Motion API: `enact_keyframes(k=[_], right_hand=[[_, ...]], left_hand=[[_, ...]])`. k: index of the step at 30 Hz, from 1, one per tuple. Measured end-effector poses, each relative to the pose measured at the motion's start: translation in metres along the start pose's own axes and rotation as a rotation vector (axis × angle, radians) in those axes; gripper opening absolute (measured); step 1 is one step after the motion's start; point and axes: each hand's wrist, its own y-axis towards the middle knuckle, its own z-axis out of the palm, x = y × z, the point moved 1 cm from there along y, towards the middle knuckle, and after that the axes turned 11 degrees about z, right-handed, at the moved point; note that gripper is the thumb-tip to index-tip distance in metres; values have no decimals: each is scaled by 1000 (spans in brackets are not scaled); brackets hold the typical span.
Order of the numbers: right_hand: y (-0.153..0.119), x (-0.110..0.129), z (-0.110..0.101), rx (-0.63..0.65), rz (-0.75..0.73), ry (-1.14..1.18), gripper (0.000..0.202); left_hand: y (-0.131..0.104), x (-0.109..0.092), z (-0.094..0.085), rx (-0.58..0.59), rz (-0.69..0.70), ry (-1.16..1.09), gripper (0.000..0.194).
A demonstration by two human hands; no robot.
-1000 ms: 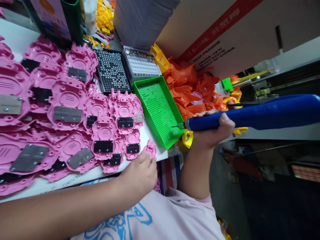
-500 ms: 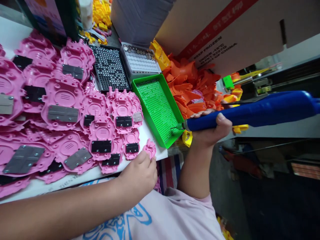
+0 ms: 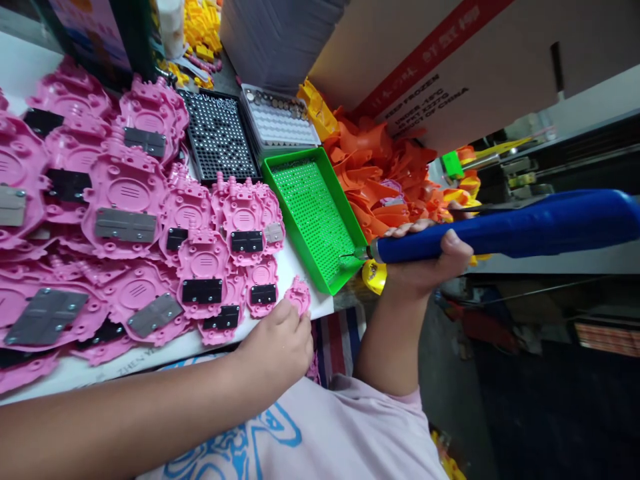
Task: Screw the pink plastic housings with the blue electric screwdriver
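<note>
My right hand (image 3: 433,257) is wrapped round a blue electric screwdriver (image 3: 505,227), held nearly level. Its thin bit points left, down into the green screw tray (image 3: 325,283), whose floor is a grid of small holes with screws in many of them. At the table's front edge my left hand (image 3: 280,340) is closed on a small pink plastic housing (image 3: 299,293); the fingers hide most of that part. Beside this hand, a pink housing with a black cover (image 3: 263,293) lies on the table.
Many pink housings (image 3: 125,193) with black or grey covers are heaped on the left. A black screw tray (image 3: 220,133) and a white tray of round metal pieces (image 3: 283,123) stand behind the green one. Orange plastic parts (image 3: 370,160) pile up before a large carton (image 3: 425,73).
The rear of the blue screwdriver has dropped slightly and my right hand has shifted a little to the right. The bit stays over the green tray; my left hand keeps its hold.
</note>
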Motion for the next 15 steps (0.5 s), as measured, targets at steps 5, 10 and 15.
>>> enact_keyframes(k=[5,10,15], right_hand=[[-6,19,5,17,-71,28,17],[-27,36,8,172,-109,123,36],[-54,30,15,348,-25,118,29]], left_hand=[[0,1,0,12,4,-1,16],[1,1,-1,10,10,-15,14],[2,1,-2,68,7,-40,13]])
